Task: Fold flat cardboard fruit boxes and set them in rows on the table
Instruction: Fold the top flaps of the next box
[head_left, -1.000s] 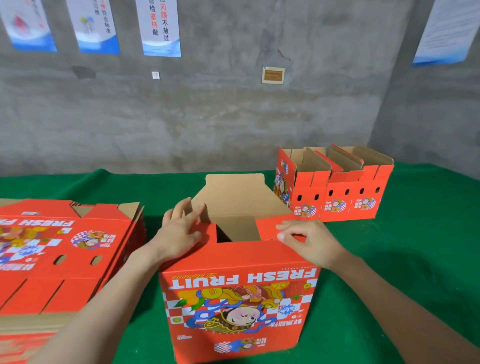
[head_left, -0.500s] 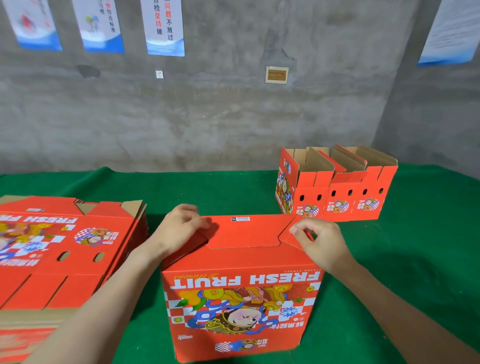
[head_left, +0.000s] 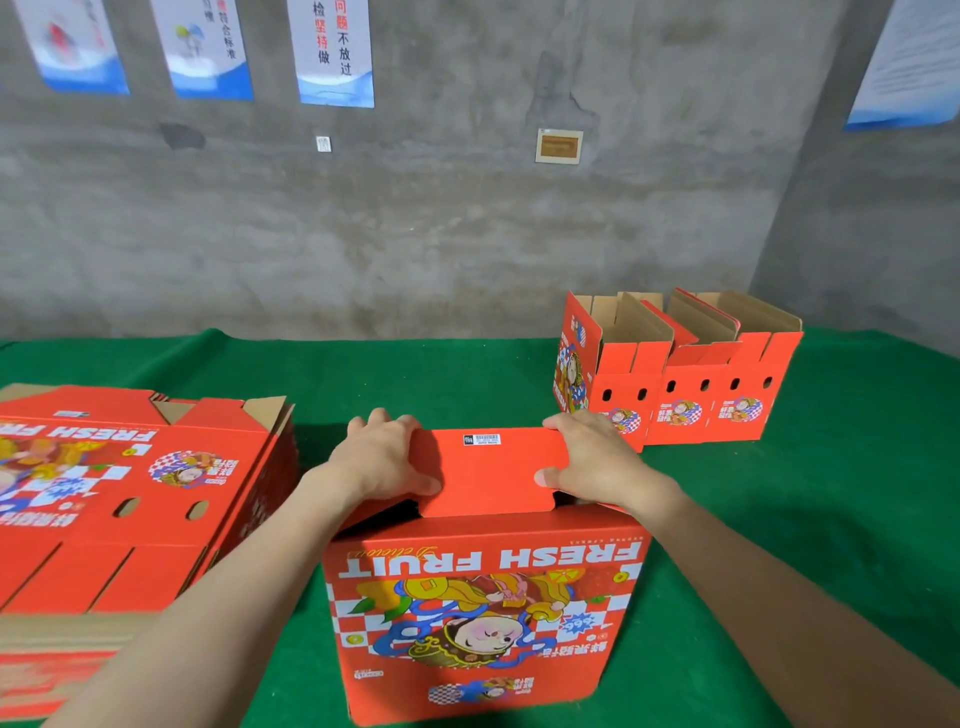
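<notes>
Two hands close the upturned end of one box (head_left: 483, 618). It stands with its printed side toward the person on the green tabletop (head_left: 415, 379), between a stack of flat boxes (head_left: 119, 493) on the left and a row of finished boxes (head_left: 675, 395) at the far right. The left hand (head_left: 382, 460) and the right hand (head_left: 592, 460) each grip one end of the big red flap (head_left: 488, 475), with fingers (head_left: 379, 418) curled over its far edge and thumbs laid on top. The flap's tongue sits just at the near wall with dark gaps on either side, so it does not look locked yet.

To do this well, I judge the thumbs should press evenly and slide the tongue down inside the near wall. The side flaps need to stay tucked beneath and the walls square. Uneven pressure could crease the tongue or skew the box.

Half a second ago both hands were at the corners; they have since shifted inward onto the flap, which now lies lower. A second ago that flap stood upright, its brown inside showing.
</notes>
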